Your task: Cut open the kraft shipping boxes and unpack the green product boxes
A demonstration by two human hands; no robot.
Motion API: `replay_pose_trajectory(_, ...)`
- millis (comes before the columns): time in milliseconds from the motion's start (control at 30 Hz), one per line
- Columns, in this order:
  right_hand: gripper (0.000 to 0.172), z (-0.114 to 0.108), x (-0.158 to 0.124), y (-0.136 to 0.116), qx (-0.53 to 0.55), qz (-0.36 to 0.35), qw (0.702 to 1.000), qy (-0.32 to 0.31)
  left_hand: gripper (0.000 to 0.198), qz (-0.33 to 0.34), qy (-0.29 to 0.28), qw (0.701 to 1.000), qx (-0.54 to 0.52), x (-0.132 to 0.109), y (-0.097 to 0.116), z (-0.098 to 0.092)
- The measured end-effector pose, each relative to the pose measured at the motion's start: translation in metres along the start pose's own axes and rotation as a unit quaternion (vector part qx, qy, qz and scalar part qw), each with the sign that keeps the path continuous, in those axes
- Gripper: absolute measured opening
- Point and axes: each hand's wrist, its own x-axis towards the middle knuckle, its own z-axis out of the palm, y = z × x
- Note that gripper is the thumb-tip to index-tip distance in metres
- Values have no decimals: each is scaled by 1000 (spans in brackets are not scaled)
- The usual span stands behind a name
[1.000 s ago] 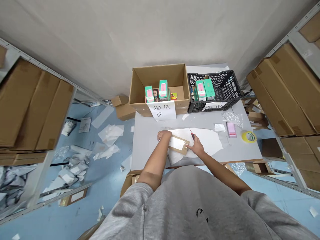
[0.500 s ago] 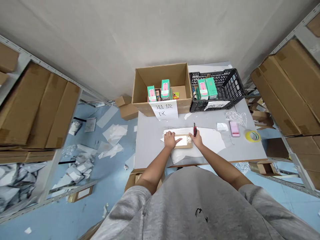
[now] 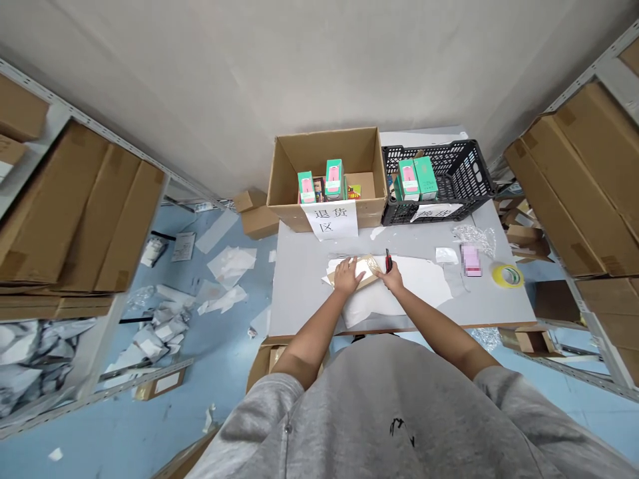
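A small flat cardboard box (image 3: pixel 368 282) with a white label and shiny clear tape on top lies at a slant on a white plastic mailer bag (image 3: pixel 419 283) on the table. My left hand (image 3: pixel 348 275) grips its left part, fingers over the far side and thumb across the label. In my right hand (image 3: pixel 392 277) a red and black utility knife (image 3: pixel 388 261) is held upright, its tip pointing away from me. The thumb and fingertips of that hand also touch the box's right end.
Behind stand an open carton (image 3: pixel 327 214) and a black crate (image 3: pixel 442 194), both containing green-and-pink boxes. To the right lie a pink item (image 3: pixel 470 259), bubble wrap (image 3: pixel 474 236) and a yellow tape roll (image 3: pixel 508 275). Shelves with cartons (image 3: pixel 64 206) flank the grey table (image 3: pixel 294 293).
The small box has turned, its right end swinging away from me and its left end toward me. My left hand has shifted slightly right, its fingers straighter. The knife stays in my right hand.
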Motion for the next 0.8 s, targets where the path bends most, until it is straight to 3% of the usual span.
replay_pose_trajectory(100,87,-1,10,-8,13,31,999,-12,75,14,-17,1000,12,10,2,-1)
replay_pose_trajectory(267,76,-5,4,-13,-29,31,999,8,68,59,-36,997,36,21,12,0)
replay_pose_trajectory(433,40,-11,-22,-11,-30,-14,999,17,62,107,-38,993,32,25,22,2)
replay_pose_trajectory(600,32,-15,-36,-21,32,13,998,-46,63,92,-58,993,41,32,27,3)
replay_pose_trajectory(800,30,-17,-40,-34,6,50,998,-30,63,66,-52,994,63,37,32,8)
